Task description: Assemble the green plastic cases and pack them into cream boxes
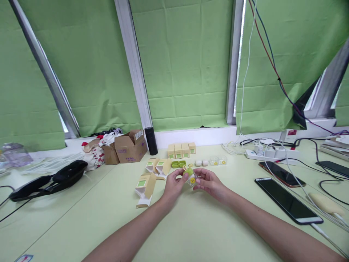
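Observation:
A small clear jar [191, 179] with a green lid, a yellow loop and a yellow round mark is held up between my hands; something white shows inside. The fingers of my left hand [173, 182] close around its lid side. From the other side, my right hand [209, 182] grips the clear body with thumb and fingers. Beyond the hands stand two green lids [178, 164], small yellow pieces [190, 165], two white pieces [201, 163] and two clear cups [218, 161]. Three opened cream boxes [147, 183] lie left of my left hand.
Several closed cream boxes [178, 150] stand in a row at the back. Farther left are a cardboard box [130, 148], a black cylinder [151, 141] and a black strapped device [51, 180]. Phones [286, 200], cables and a power strip [268, 155] occupy the right side.

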### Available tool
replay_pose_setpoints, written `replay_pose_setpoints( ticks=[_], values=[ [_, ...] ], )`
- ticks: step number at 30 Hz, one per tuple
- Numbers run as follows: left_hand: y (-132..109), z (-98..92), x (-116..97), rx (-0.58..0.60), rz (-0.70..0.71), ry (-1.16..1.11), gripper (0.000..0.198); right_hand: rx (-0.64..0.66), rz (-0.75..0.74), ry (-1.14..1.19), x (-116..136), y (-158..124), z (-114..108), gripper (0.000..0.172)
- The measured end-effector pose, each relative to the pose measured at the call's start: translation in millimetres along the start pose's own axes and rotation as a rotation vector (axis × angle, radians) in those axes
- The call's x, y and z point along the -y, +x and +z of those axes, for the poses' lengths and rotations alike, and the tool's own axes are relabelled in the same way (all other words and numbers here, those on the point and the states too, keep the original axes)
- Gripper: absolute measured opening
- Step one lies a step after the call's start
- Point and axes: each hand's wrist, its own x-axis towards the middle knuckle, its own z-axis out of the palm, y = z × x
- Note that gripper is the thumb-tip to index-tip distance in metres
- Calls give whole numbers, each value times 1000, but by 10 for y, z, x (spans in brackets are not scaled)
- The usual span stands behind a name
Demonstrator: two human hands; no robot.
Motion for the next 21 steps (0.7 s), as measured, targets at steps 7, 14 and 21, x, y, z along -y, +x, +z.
replay_pose_setpoints(
  ticks=[7,14,21],
  values=[
    [-38,-11,-44,34,-2,1,55,-50,-28,-47,-115,40,-67,57],
    [-41,-11,-42,40,-13,5,55,-19,-55,-113,-109,28,-56,59],
    [-7,-30,27,26,-16,-9,59,-47,-73,-138,-131,30,-51,62]
  ],
)
